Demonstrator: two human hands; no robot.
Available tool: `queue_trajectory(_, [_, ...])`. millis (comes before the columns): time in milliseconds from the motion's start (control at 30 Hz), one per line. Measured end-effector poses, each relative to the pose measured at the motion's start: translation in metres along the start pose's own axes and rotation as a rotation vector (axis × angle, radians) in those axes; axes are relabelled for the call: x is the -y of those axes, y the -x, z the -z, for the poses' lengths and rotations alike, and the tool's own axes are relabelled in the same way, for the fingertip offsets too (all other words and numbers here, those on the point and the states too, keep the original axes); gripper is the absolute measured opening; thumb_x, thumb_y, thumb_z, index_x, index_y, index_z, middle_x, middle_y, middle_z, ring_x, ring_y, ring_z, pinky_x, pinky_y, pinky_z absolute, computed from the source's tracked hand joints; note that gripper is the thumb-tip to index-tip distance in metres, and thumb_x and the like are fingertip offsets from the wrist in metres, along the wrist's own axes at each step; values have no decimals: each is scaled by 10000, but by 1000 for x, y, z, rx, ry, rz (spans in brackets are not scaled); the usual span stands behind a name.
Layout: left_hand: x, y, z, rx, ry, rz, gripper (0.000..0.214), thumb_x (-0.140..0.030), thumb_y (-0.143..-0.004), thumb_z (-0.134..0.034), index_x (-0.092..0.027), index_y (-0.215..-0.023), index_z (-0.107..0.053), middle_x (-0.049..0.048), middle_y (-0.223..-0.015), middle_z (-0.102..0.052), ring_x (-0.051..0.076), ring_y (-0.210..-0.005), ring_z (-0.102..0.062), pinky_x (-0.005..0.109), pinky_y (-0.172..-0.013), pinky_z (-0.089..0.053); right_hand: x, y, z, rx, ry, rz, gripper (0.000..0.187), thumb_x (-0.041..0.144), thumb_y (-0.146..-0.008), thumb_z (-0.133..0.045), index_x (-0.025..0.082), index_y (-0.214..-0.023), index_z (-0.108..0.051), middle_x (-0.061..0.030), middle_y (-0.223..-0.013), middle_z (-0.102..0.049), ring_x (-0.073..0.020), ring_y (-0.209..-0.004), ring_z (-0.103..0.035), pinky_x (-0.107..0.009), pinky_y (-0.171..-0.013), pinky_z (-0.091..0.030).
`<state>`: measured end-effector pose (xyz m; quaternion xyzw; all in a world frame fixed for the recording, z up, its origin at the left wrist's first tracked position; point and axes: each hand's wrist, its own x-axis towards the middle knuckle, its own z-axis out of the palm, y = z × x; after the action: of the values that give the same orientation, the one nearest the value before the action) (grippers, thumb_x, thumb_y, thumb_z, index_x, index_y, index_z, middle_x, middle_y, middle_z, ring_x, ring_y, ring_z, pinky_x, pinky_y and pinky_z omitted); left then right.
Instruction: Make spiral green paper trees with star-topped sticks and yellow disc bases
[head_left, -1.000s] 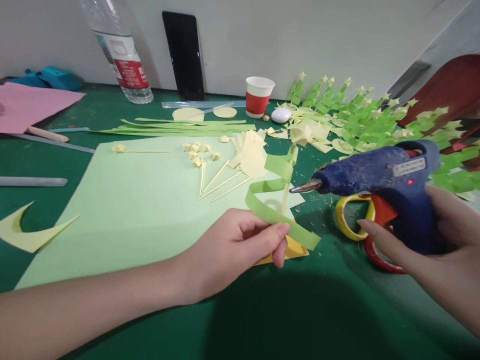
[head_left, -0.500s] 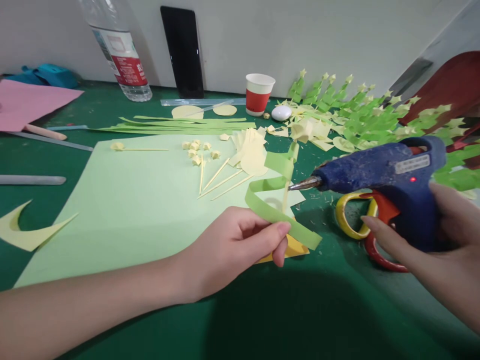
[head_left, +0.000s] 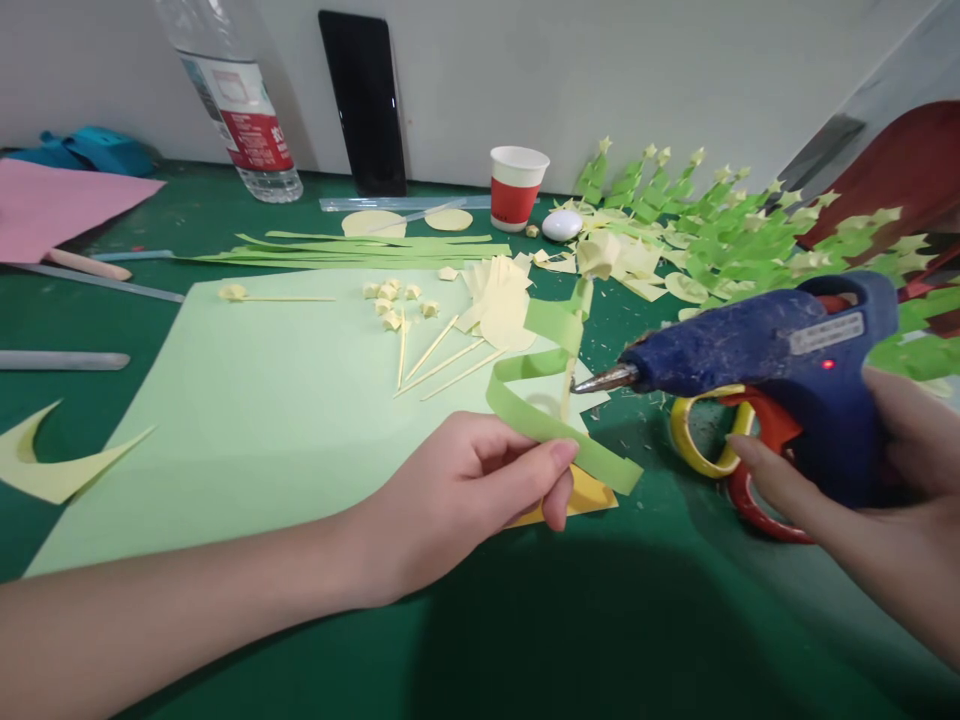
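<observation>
One green-covered table (head_left: pixel 600 620) against a white wall (head_left: pixel 600 70), bearing a pale green sheet (head_left: pixel 262 410) as its main item. Behind the sheet, at the wall: water bottle (head_left: pixel 240 100), dark phone (head_left: pixel 364 100) leaning upright, red-and-white paper cup (head_left: pixel 516 188). Beyond the sheet's far right corner: heap of green paper trees (head_left: pixel 720 235) with yellow stars. At the sheet's near right corner: left hand (head_left: pixel 457 500), thumb and forefinger pinched on a green paper strip (head_left: pixel 540 420) coiled about an upright thin stick (head_left: pixel 568 385). Right of the sheet: right hand (head_left: pixel 862 510) wrapped round a blue glue gun (head_left: pixel 757 345), nozzle tip at the stick just above the pinch; contact cannot be told. Under the gun: scissors (head_left: pixel 705 440).
</observation>
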<state>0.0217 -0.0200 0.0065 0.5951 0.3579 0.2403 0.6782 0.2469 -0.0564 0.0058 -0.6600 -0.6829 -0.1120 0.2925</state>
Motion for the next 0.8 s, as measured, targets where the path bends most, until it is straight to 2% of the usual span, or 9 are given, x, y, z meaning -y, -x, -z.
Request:
queue_trajectory(167, [-1, 0, 0, 6, 13, 10, 356, -299, -826, -407, -161, -510, -497, -48, -464, -316, 70, -437, -284, 207, -416, -226, 0, 2, 0, 12, 5, -56, 332, 506, -695, -513, 214, -852, -494, 21, -541, -475, -109, -419, -354, -240, -396, -363])
queue_trajectory(367, [1, -2, 0, 13, 15, 13, 361, -316, -827, -403, -161, -514, -493, -48, -467, -299, 70, -430, -263, 210, -410, -215, 2, 0, 1, 3, 67, -42, 341, 527, -709, -496, 210, -836, -494, 19, -526, -461, -119, -434, -368, -245, -410, -351])
queue_trajectory(500, [0, -2, 1, 20, -6, -1, 356, -292, -829, -403, -158, -514, -501, -53, -455, -302, 69, -426, -270, 206, -413, -232, 1, 0, 1, -3, 122, 58, 369, 557, -747, -465, 197, -826, -478, 11, -528, -454, -116, -415, -372, -237, -376, -299])
queue_trajectory(633, [0, -1, 1, 14, -3, -12, 360, -292, -832, -406, -157, -512, -499, -57, -456, -293, 67, -427, -263, 204, -412, -228, -1, -1, 1, -51, 290, 183, 414, 575, -797, -393, 178, -870, -484, -12, -541, -425, -144, -444, -403, -248, -389, -268])
queue_trajectory(700, [1, -1, 0, 4, 22, -15, 360, -302, -833, -407, -158, -514, -491, -54, -465, -307, 67, -433, -265, 204, -408, -217, -2, -6, 3, -60, 378, 173, 474, 624, -796, -339, 178, -863, -486, -4, -509, -375, -156, -438, -383, -258, -404, -264])
queue_trajectory(800, [1, -1, -1, 8, 54, -19, 369, -314, -835, -405, -155, -512, -484, -48, -480, -338, 67, -441, -277, 207, -408, -208, -3, -21, 6, -25, 422, 81, 573, 737, -737, -245, 196, -752, -434, -6, -478, -368, -149, -405, -345, -263, -396, -259])
